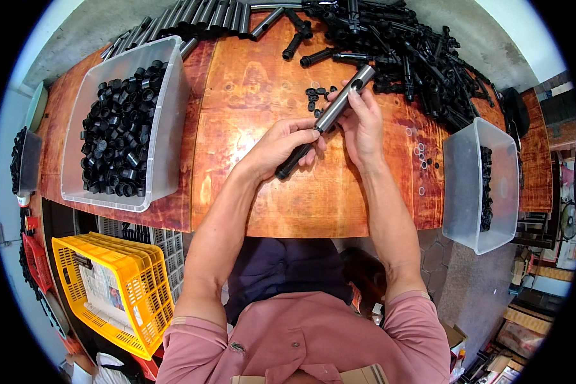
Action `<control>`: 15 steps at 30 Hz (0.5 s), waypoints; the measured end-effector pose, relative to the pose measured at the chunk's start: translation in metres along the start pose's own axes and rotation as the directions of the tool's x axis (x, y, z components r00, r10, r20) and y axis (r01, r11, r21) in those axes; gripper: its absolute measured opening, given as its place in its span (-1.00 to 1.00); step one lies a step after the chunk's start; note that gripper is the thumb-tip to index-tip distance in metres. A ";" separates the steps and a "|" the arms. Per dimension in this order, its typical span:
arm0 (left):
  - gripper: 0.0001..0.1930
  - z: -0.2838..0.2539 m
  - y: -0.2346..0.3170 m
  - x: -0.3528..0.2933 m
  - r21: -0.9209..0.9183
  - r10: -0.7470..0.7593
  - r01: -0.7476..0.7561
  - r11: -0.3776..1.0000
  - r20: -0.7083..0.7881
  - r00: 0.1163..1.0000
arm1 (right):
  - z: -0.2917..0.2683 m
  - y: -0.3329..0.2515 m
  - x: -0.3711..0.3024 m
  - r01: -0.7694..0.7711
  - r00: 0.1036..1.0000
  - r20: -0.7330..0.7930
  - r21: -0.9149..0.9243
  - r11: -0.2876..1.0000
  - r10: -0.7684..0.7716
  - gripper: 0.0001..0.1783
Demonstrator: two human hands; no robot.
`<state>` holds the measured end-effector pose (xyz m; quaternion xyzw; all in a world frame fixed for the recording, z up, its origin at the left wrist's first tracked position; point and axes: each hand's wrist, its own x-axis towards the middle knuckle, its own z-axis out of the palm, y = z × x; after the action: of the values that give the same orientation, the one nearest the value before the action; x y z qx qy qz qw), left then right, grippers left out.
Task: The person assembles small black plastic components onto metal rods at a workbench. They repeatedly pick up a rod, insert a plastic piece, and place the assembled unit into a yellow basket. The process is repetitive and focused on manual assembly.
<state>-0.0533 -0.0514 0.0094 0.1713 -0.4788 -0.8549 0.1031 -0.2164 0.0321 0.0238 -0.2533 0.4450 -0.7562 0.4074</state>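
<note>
A shiny metal tube (340, 105) with a hole near its upper end slants above the table in front of me. A black rod-shaped plastic part (290, 164) extends from the tube's lower end, in line with it. My left hand (281, 142) is closed around the black part near the joint, its thumb on top. Higher up, my right hand (363, 125) grips the metal tube, thumb along its side. How deep the black part sits inside the tube is hidden. Small black caps (312, 99) lie on the table just beyond my hands.
A clear bin (179, 96) of black caps stands at left, another clear bin (457, 185) at right. Metal tubes (201, 16) line the back left; black plastic parts (403, 57) are heaped at back right. Pale rings (420, 153) lie near the right bin. A yellow crate (150, 275) sits lower left.
</note>
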 end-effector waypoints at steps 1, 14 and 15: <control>-0.72 0.000 0.000 0.000 -0.005 0.003 -0.003 1.000 -0.006 1.000 | -0.001 0.000 0.001 0.002 1.000 0.007 -0.003 1.000 -0.002 -0.70; -0.61 0.006 0.004 -0.003 0.039 0.007 -0.004 0.999 -0.092 0.996 | -0.001 0.000 0.001 0.003 1.000 0.028 -0.021 1.000 -0.002 -0.72; -0.64 0.007 0.005 -0.003 0.043 0.012 -0.008 0.999 -0.099 0.995 | -0.001 0.000 0.001 0.002 1.000 0.028 -0.025 1.000 -0.001 -0.72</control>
<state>-0.0531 -0.0473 0.0173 0.2133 -0.4920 -0.8344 0.1271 -0.2176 0.0322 0.0233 -0.2695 0.4485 -0.7472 0.4097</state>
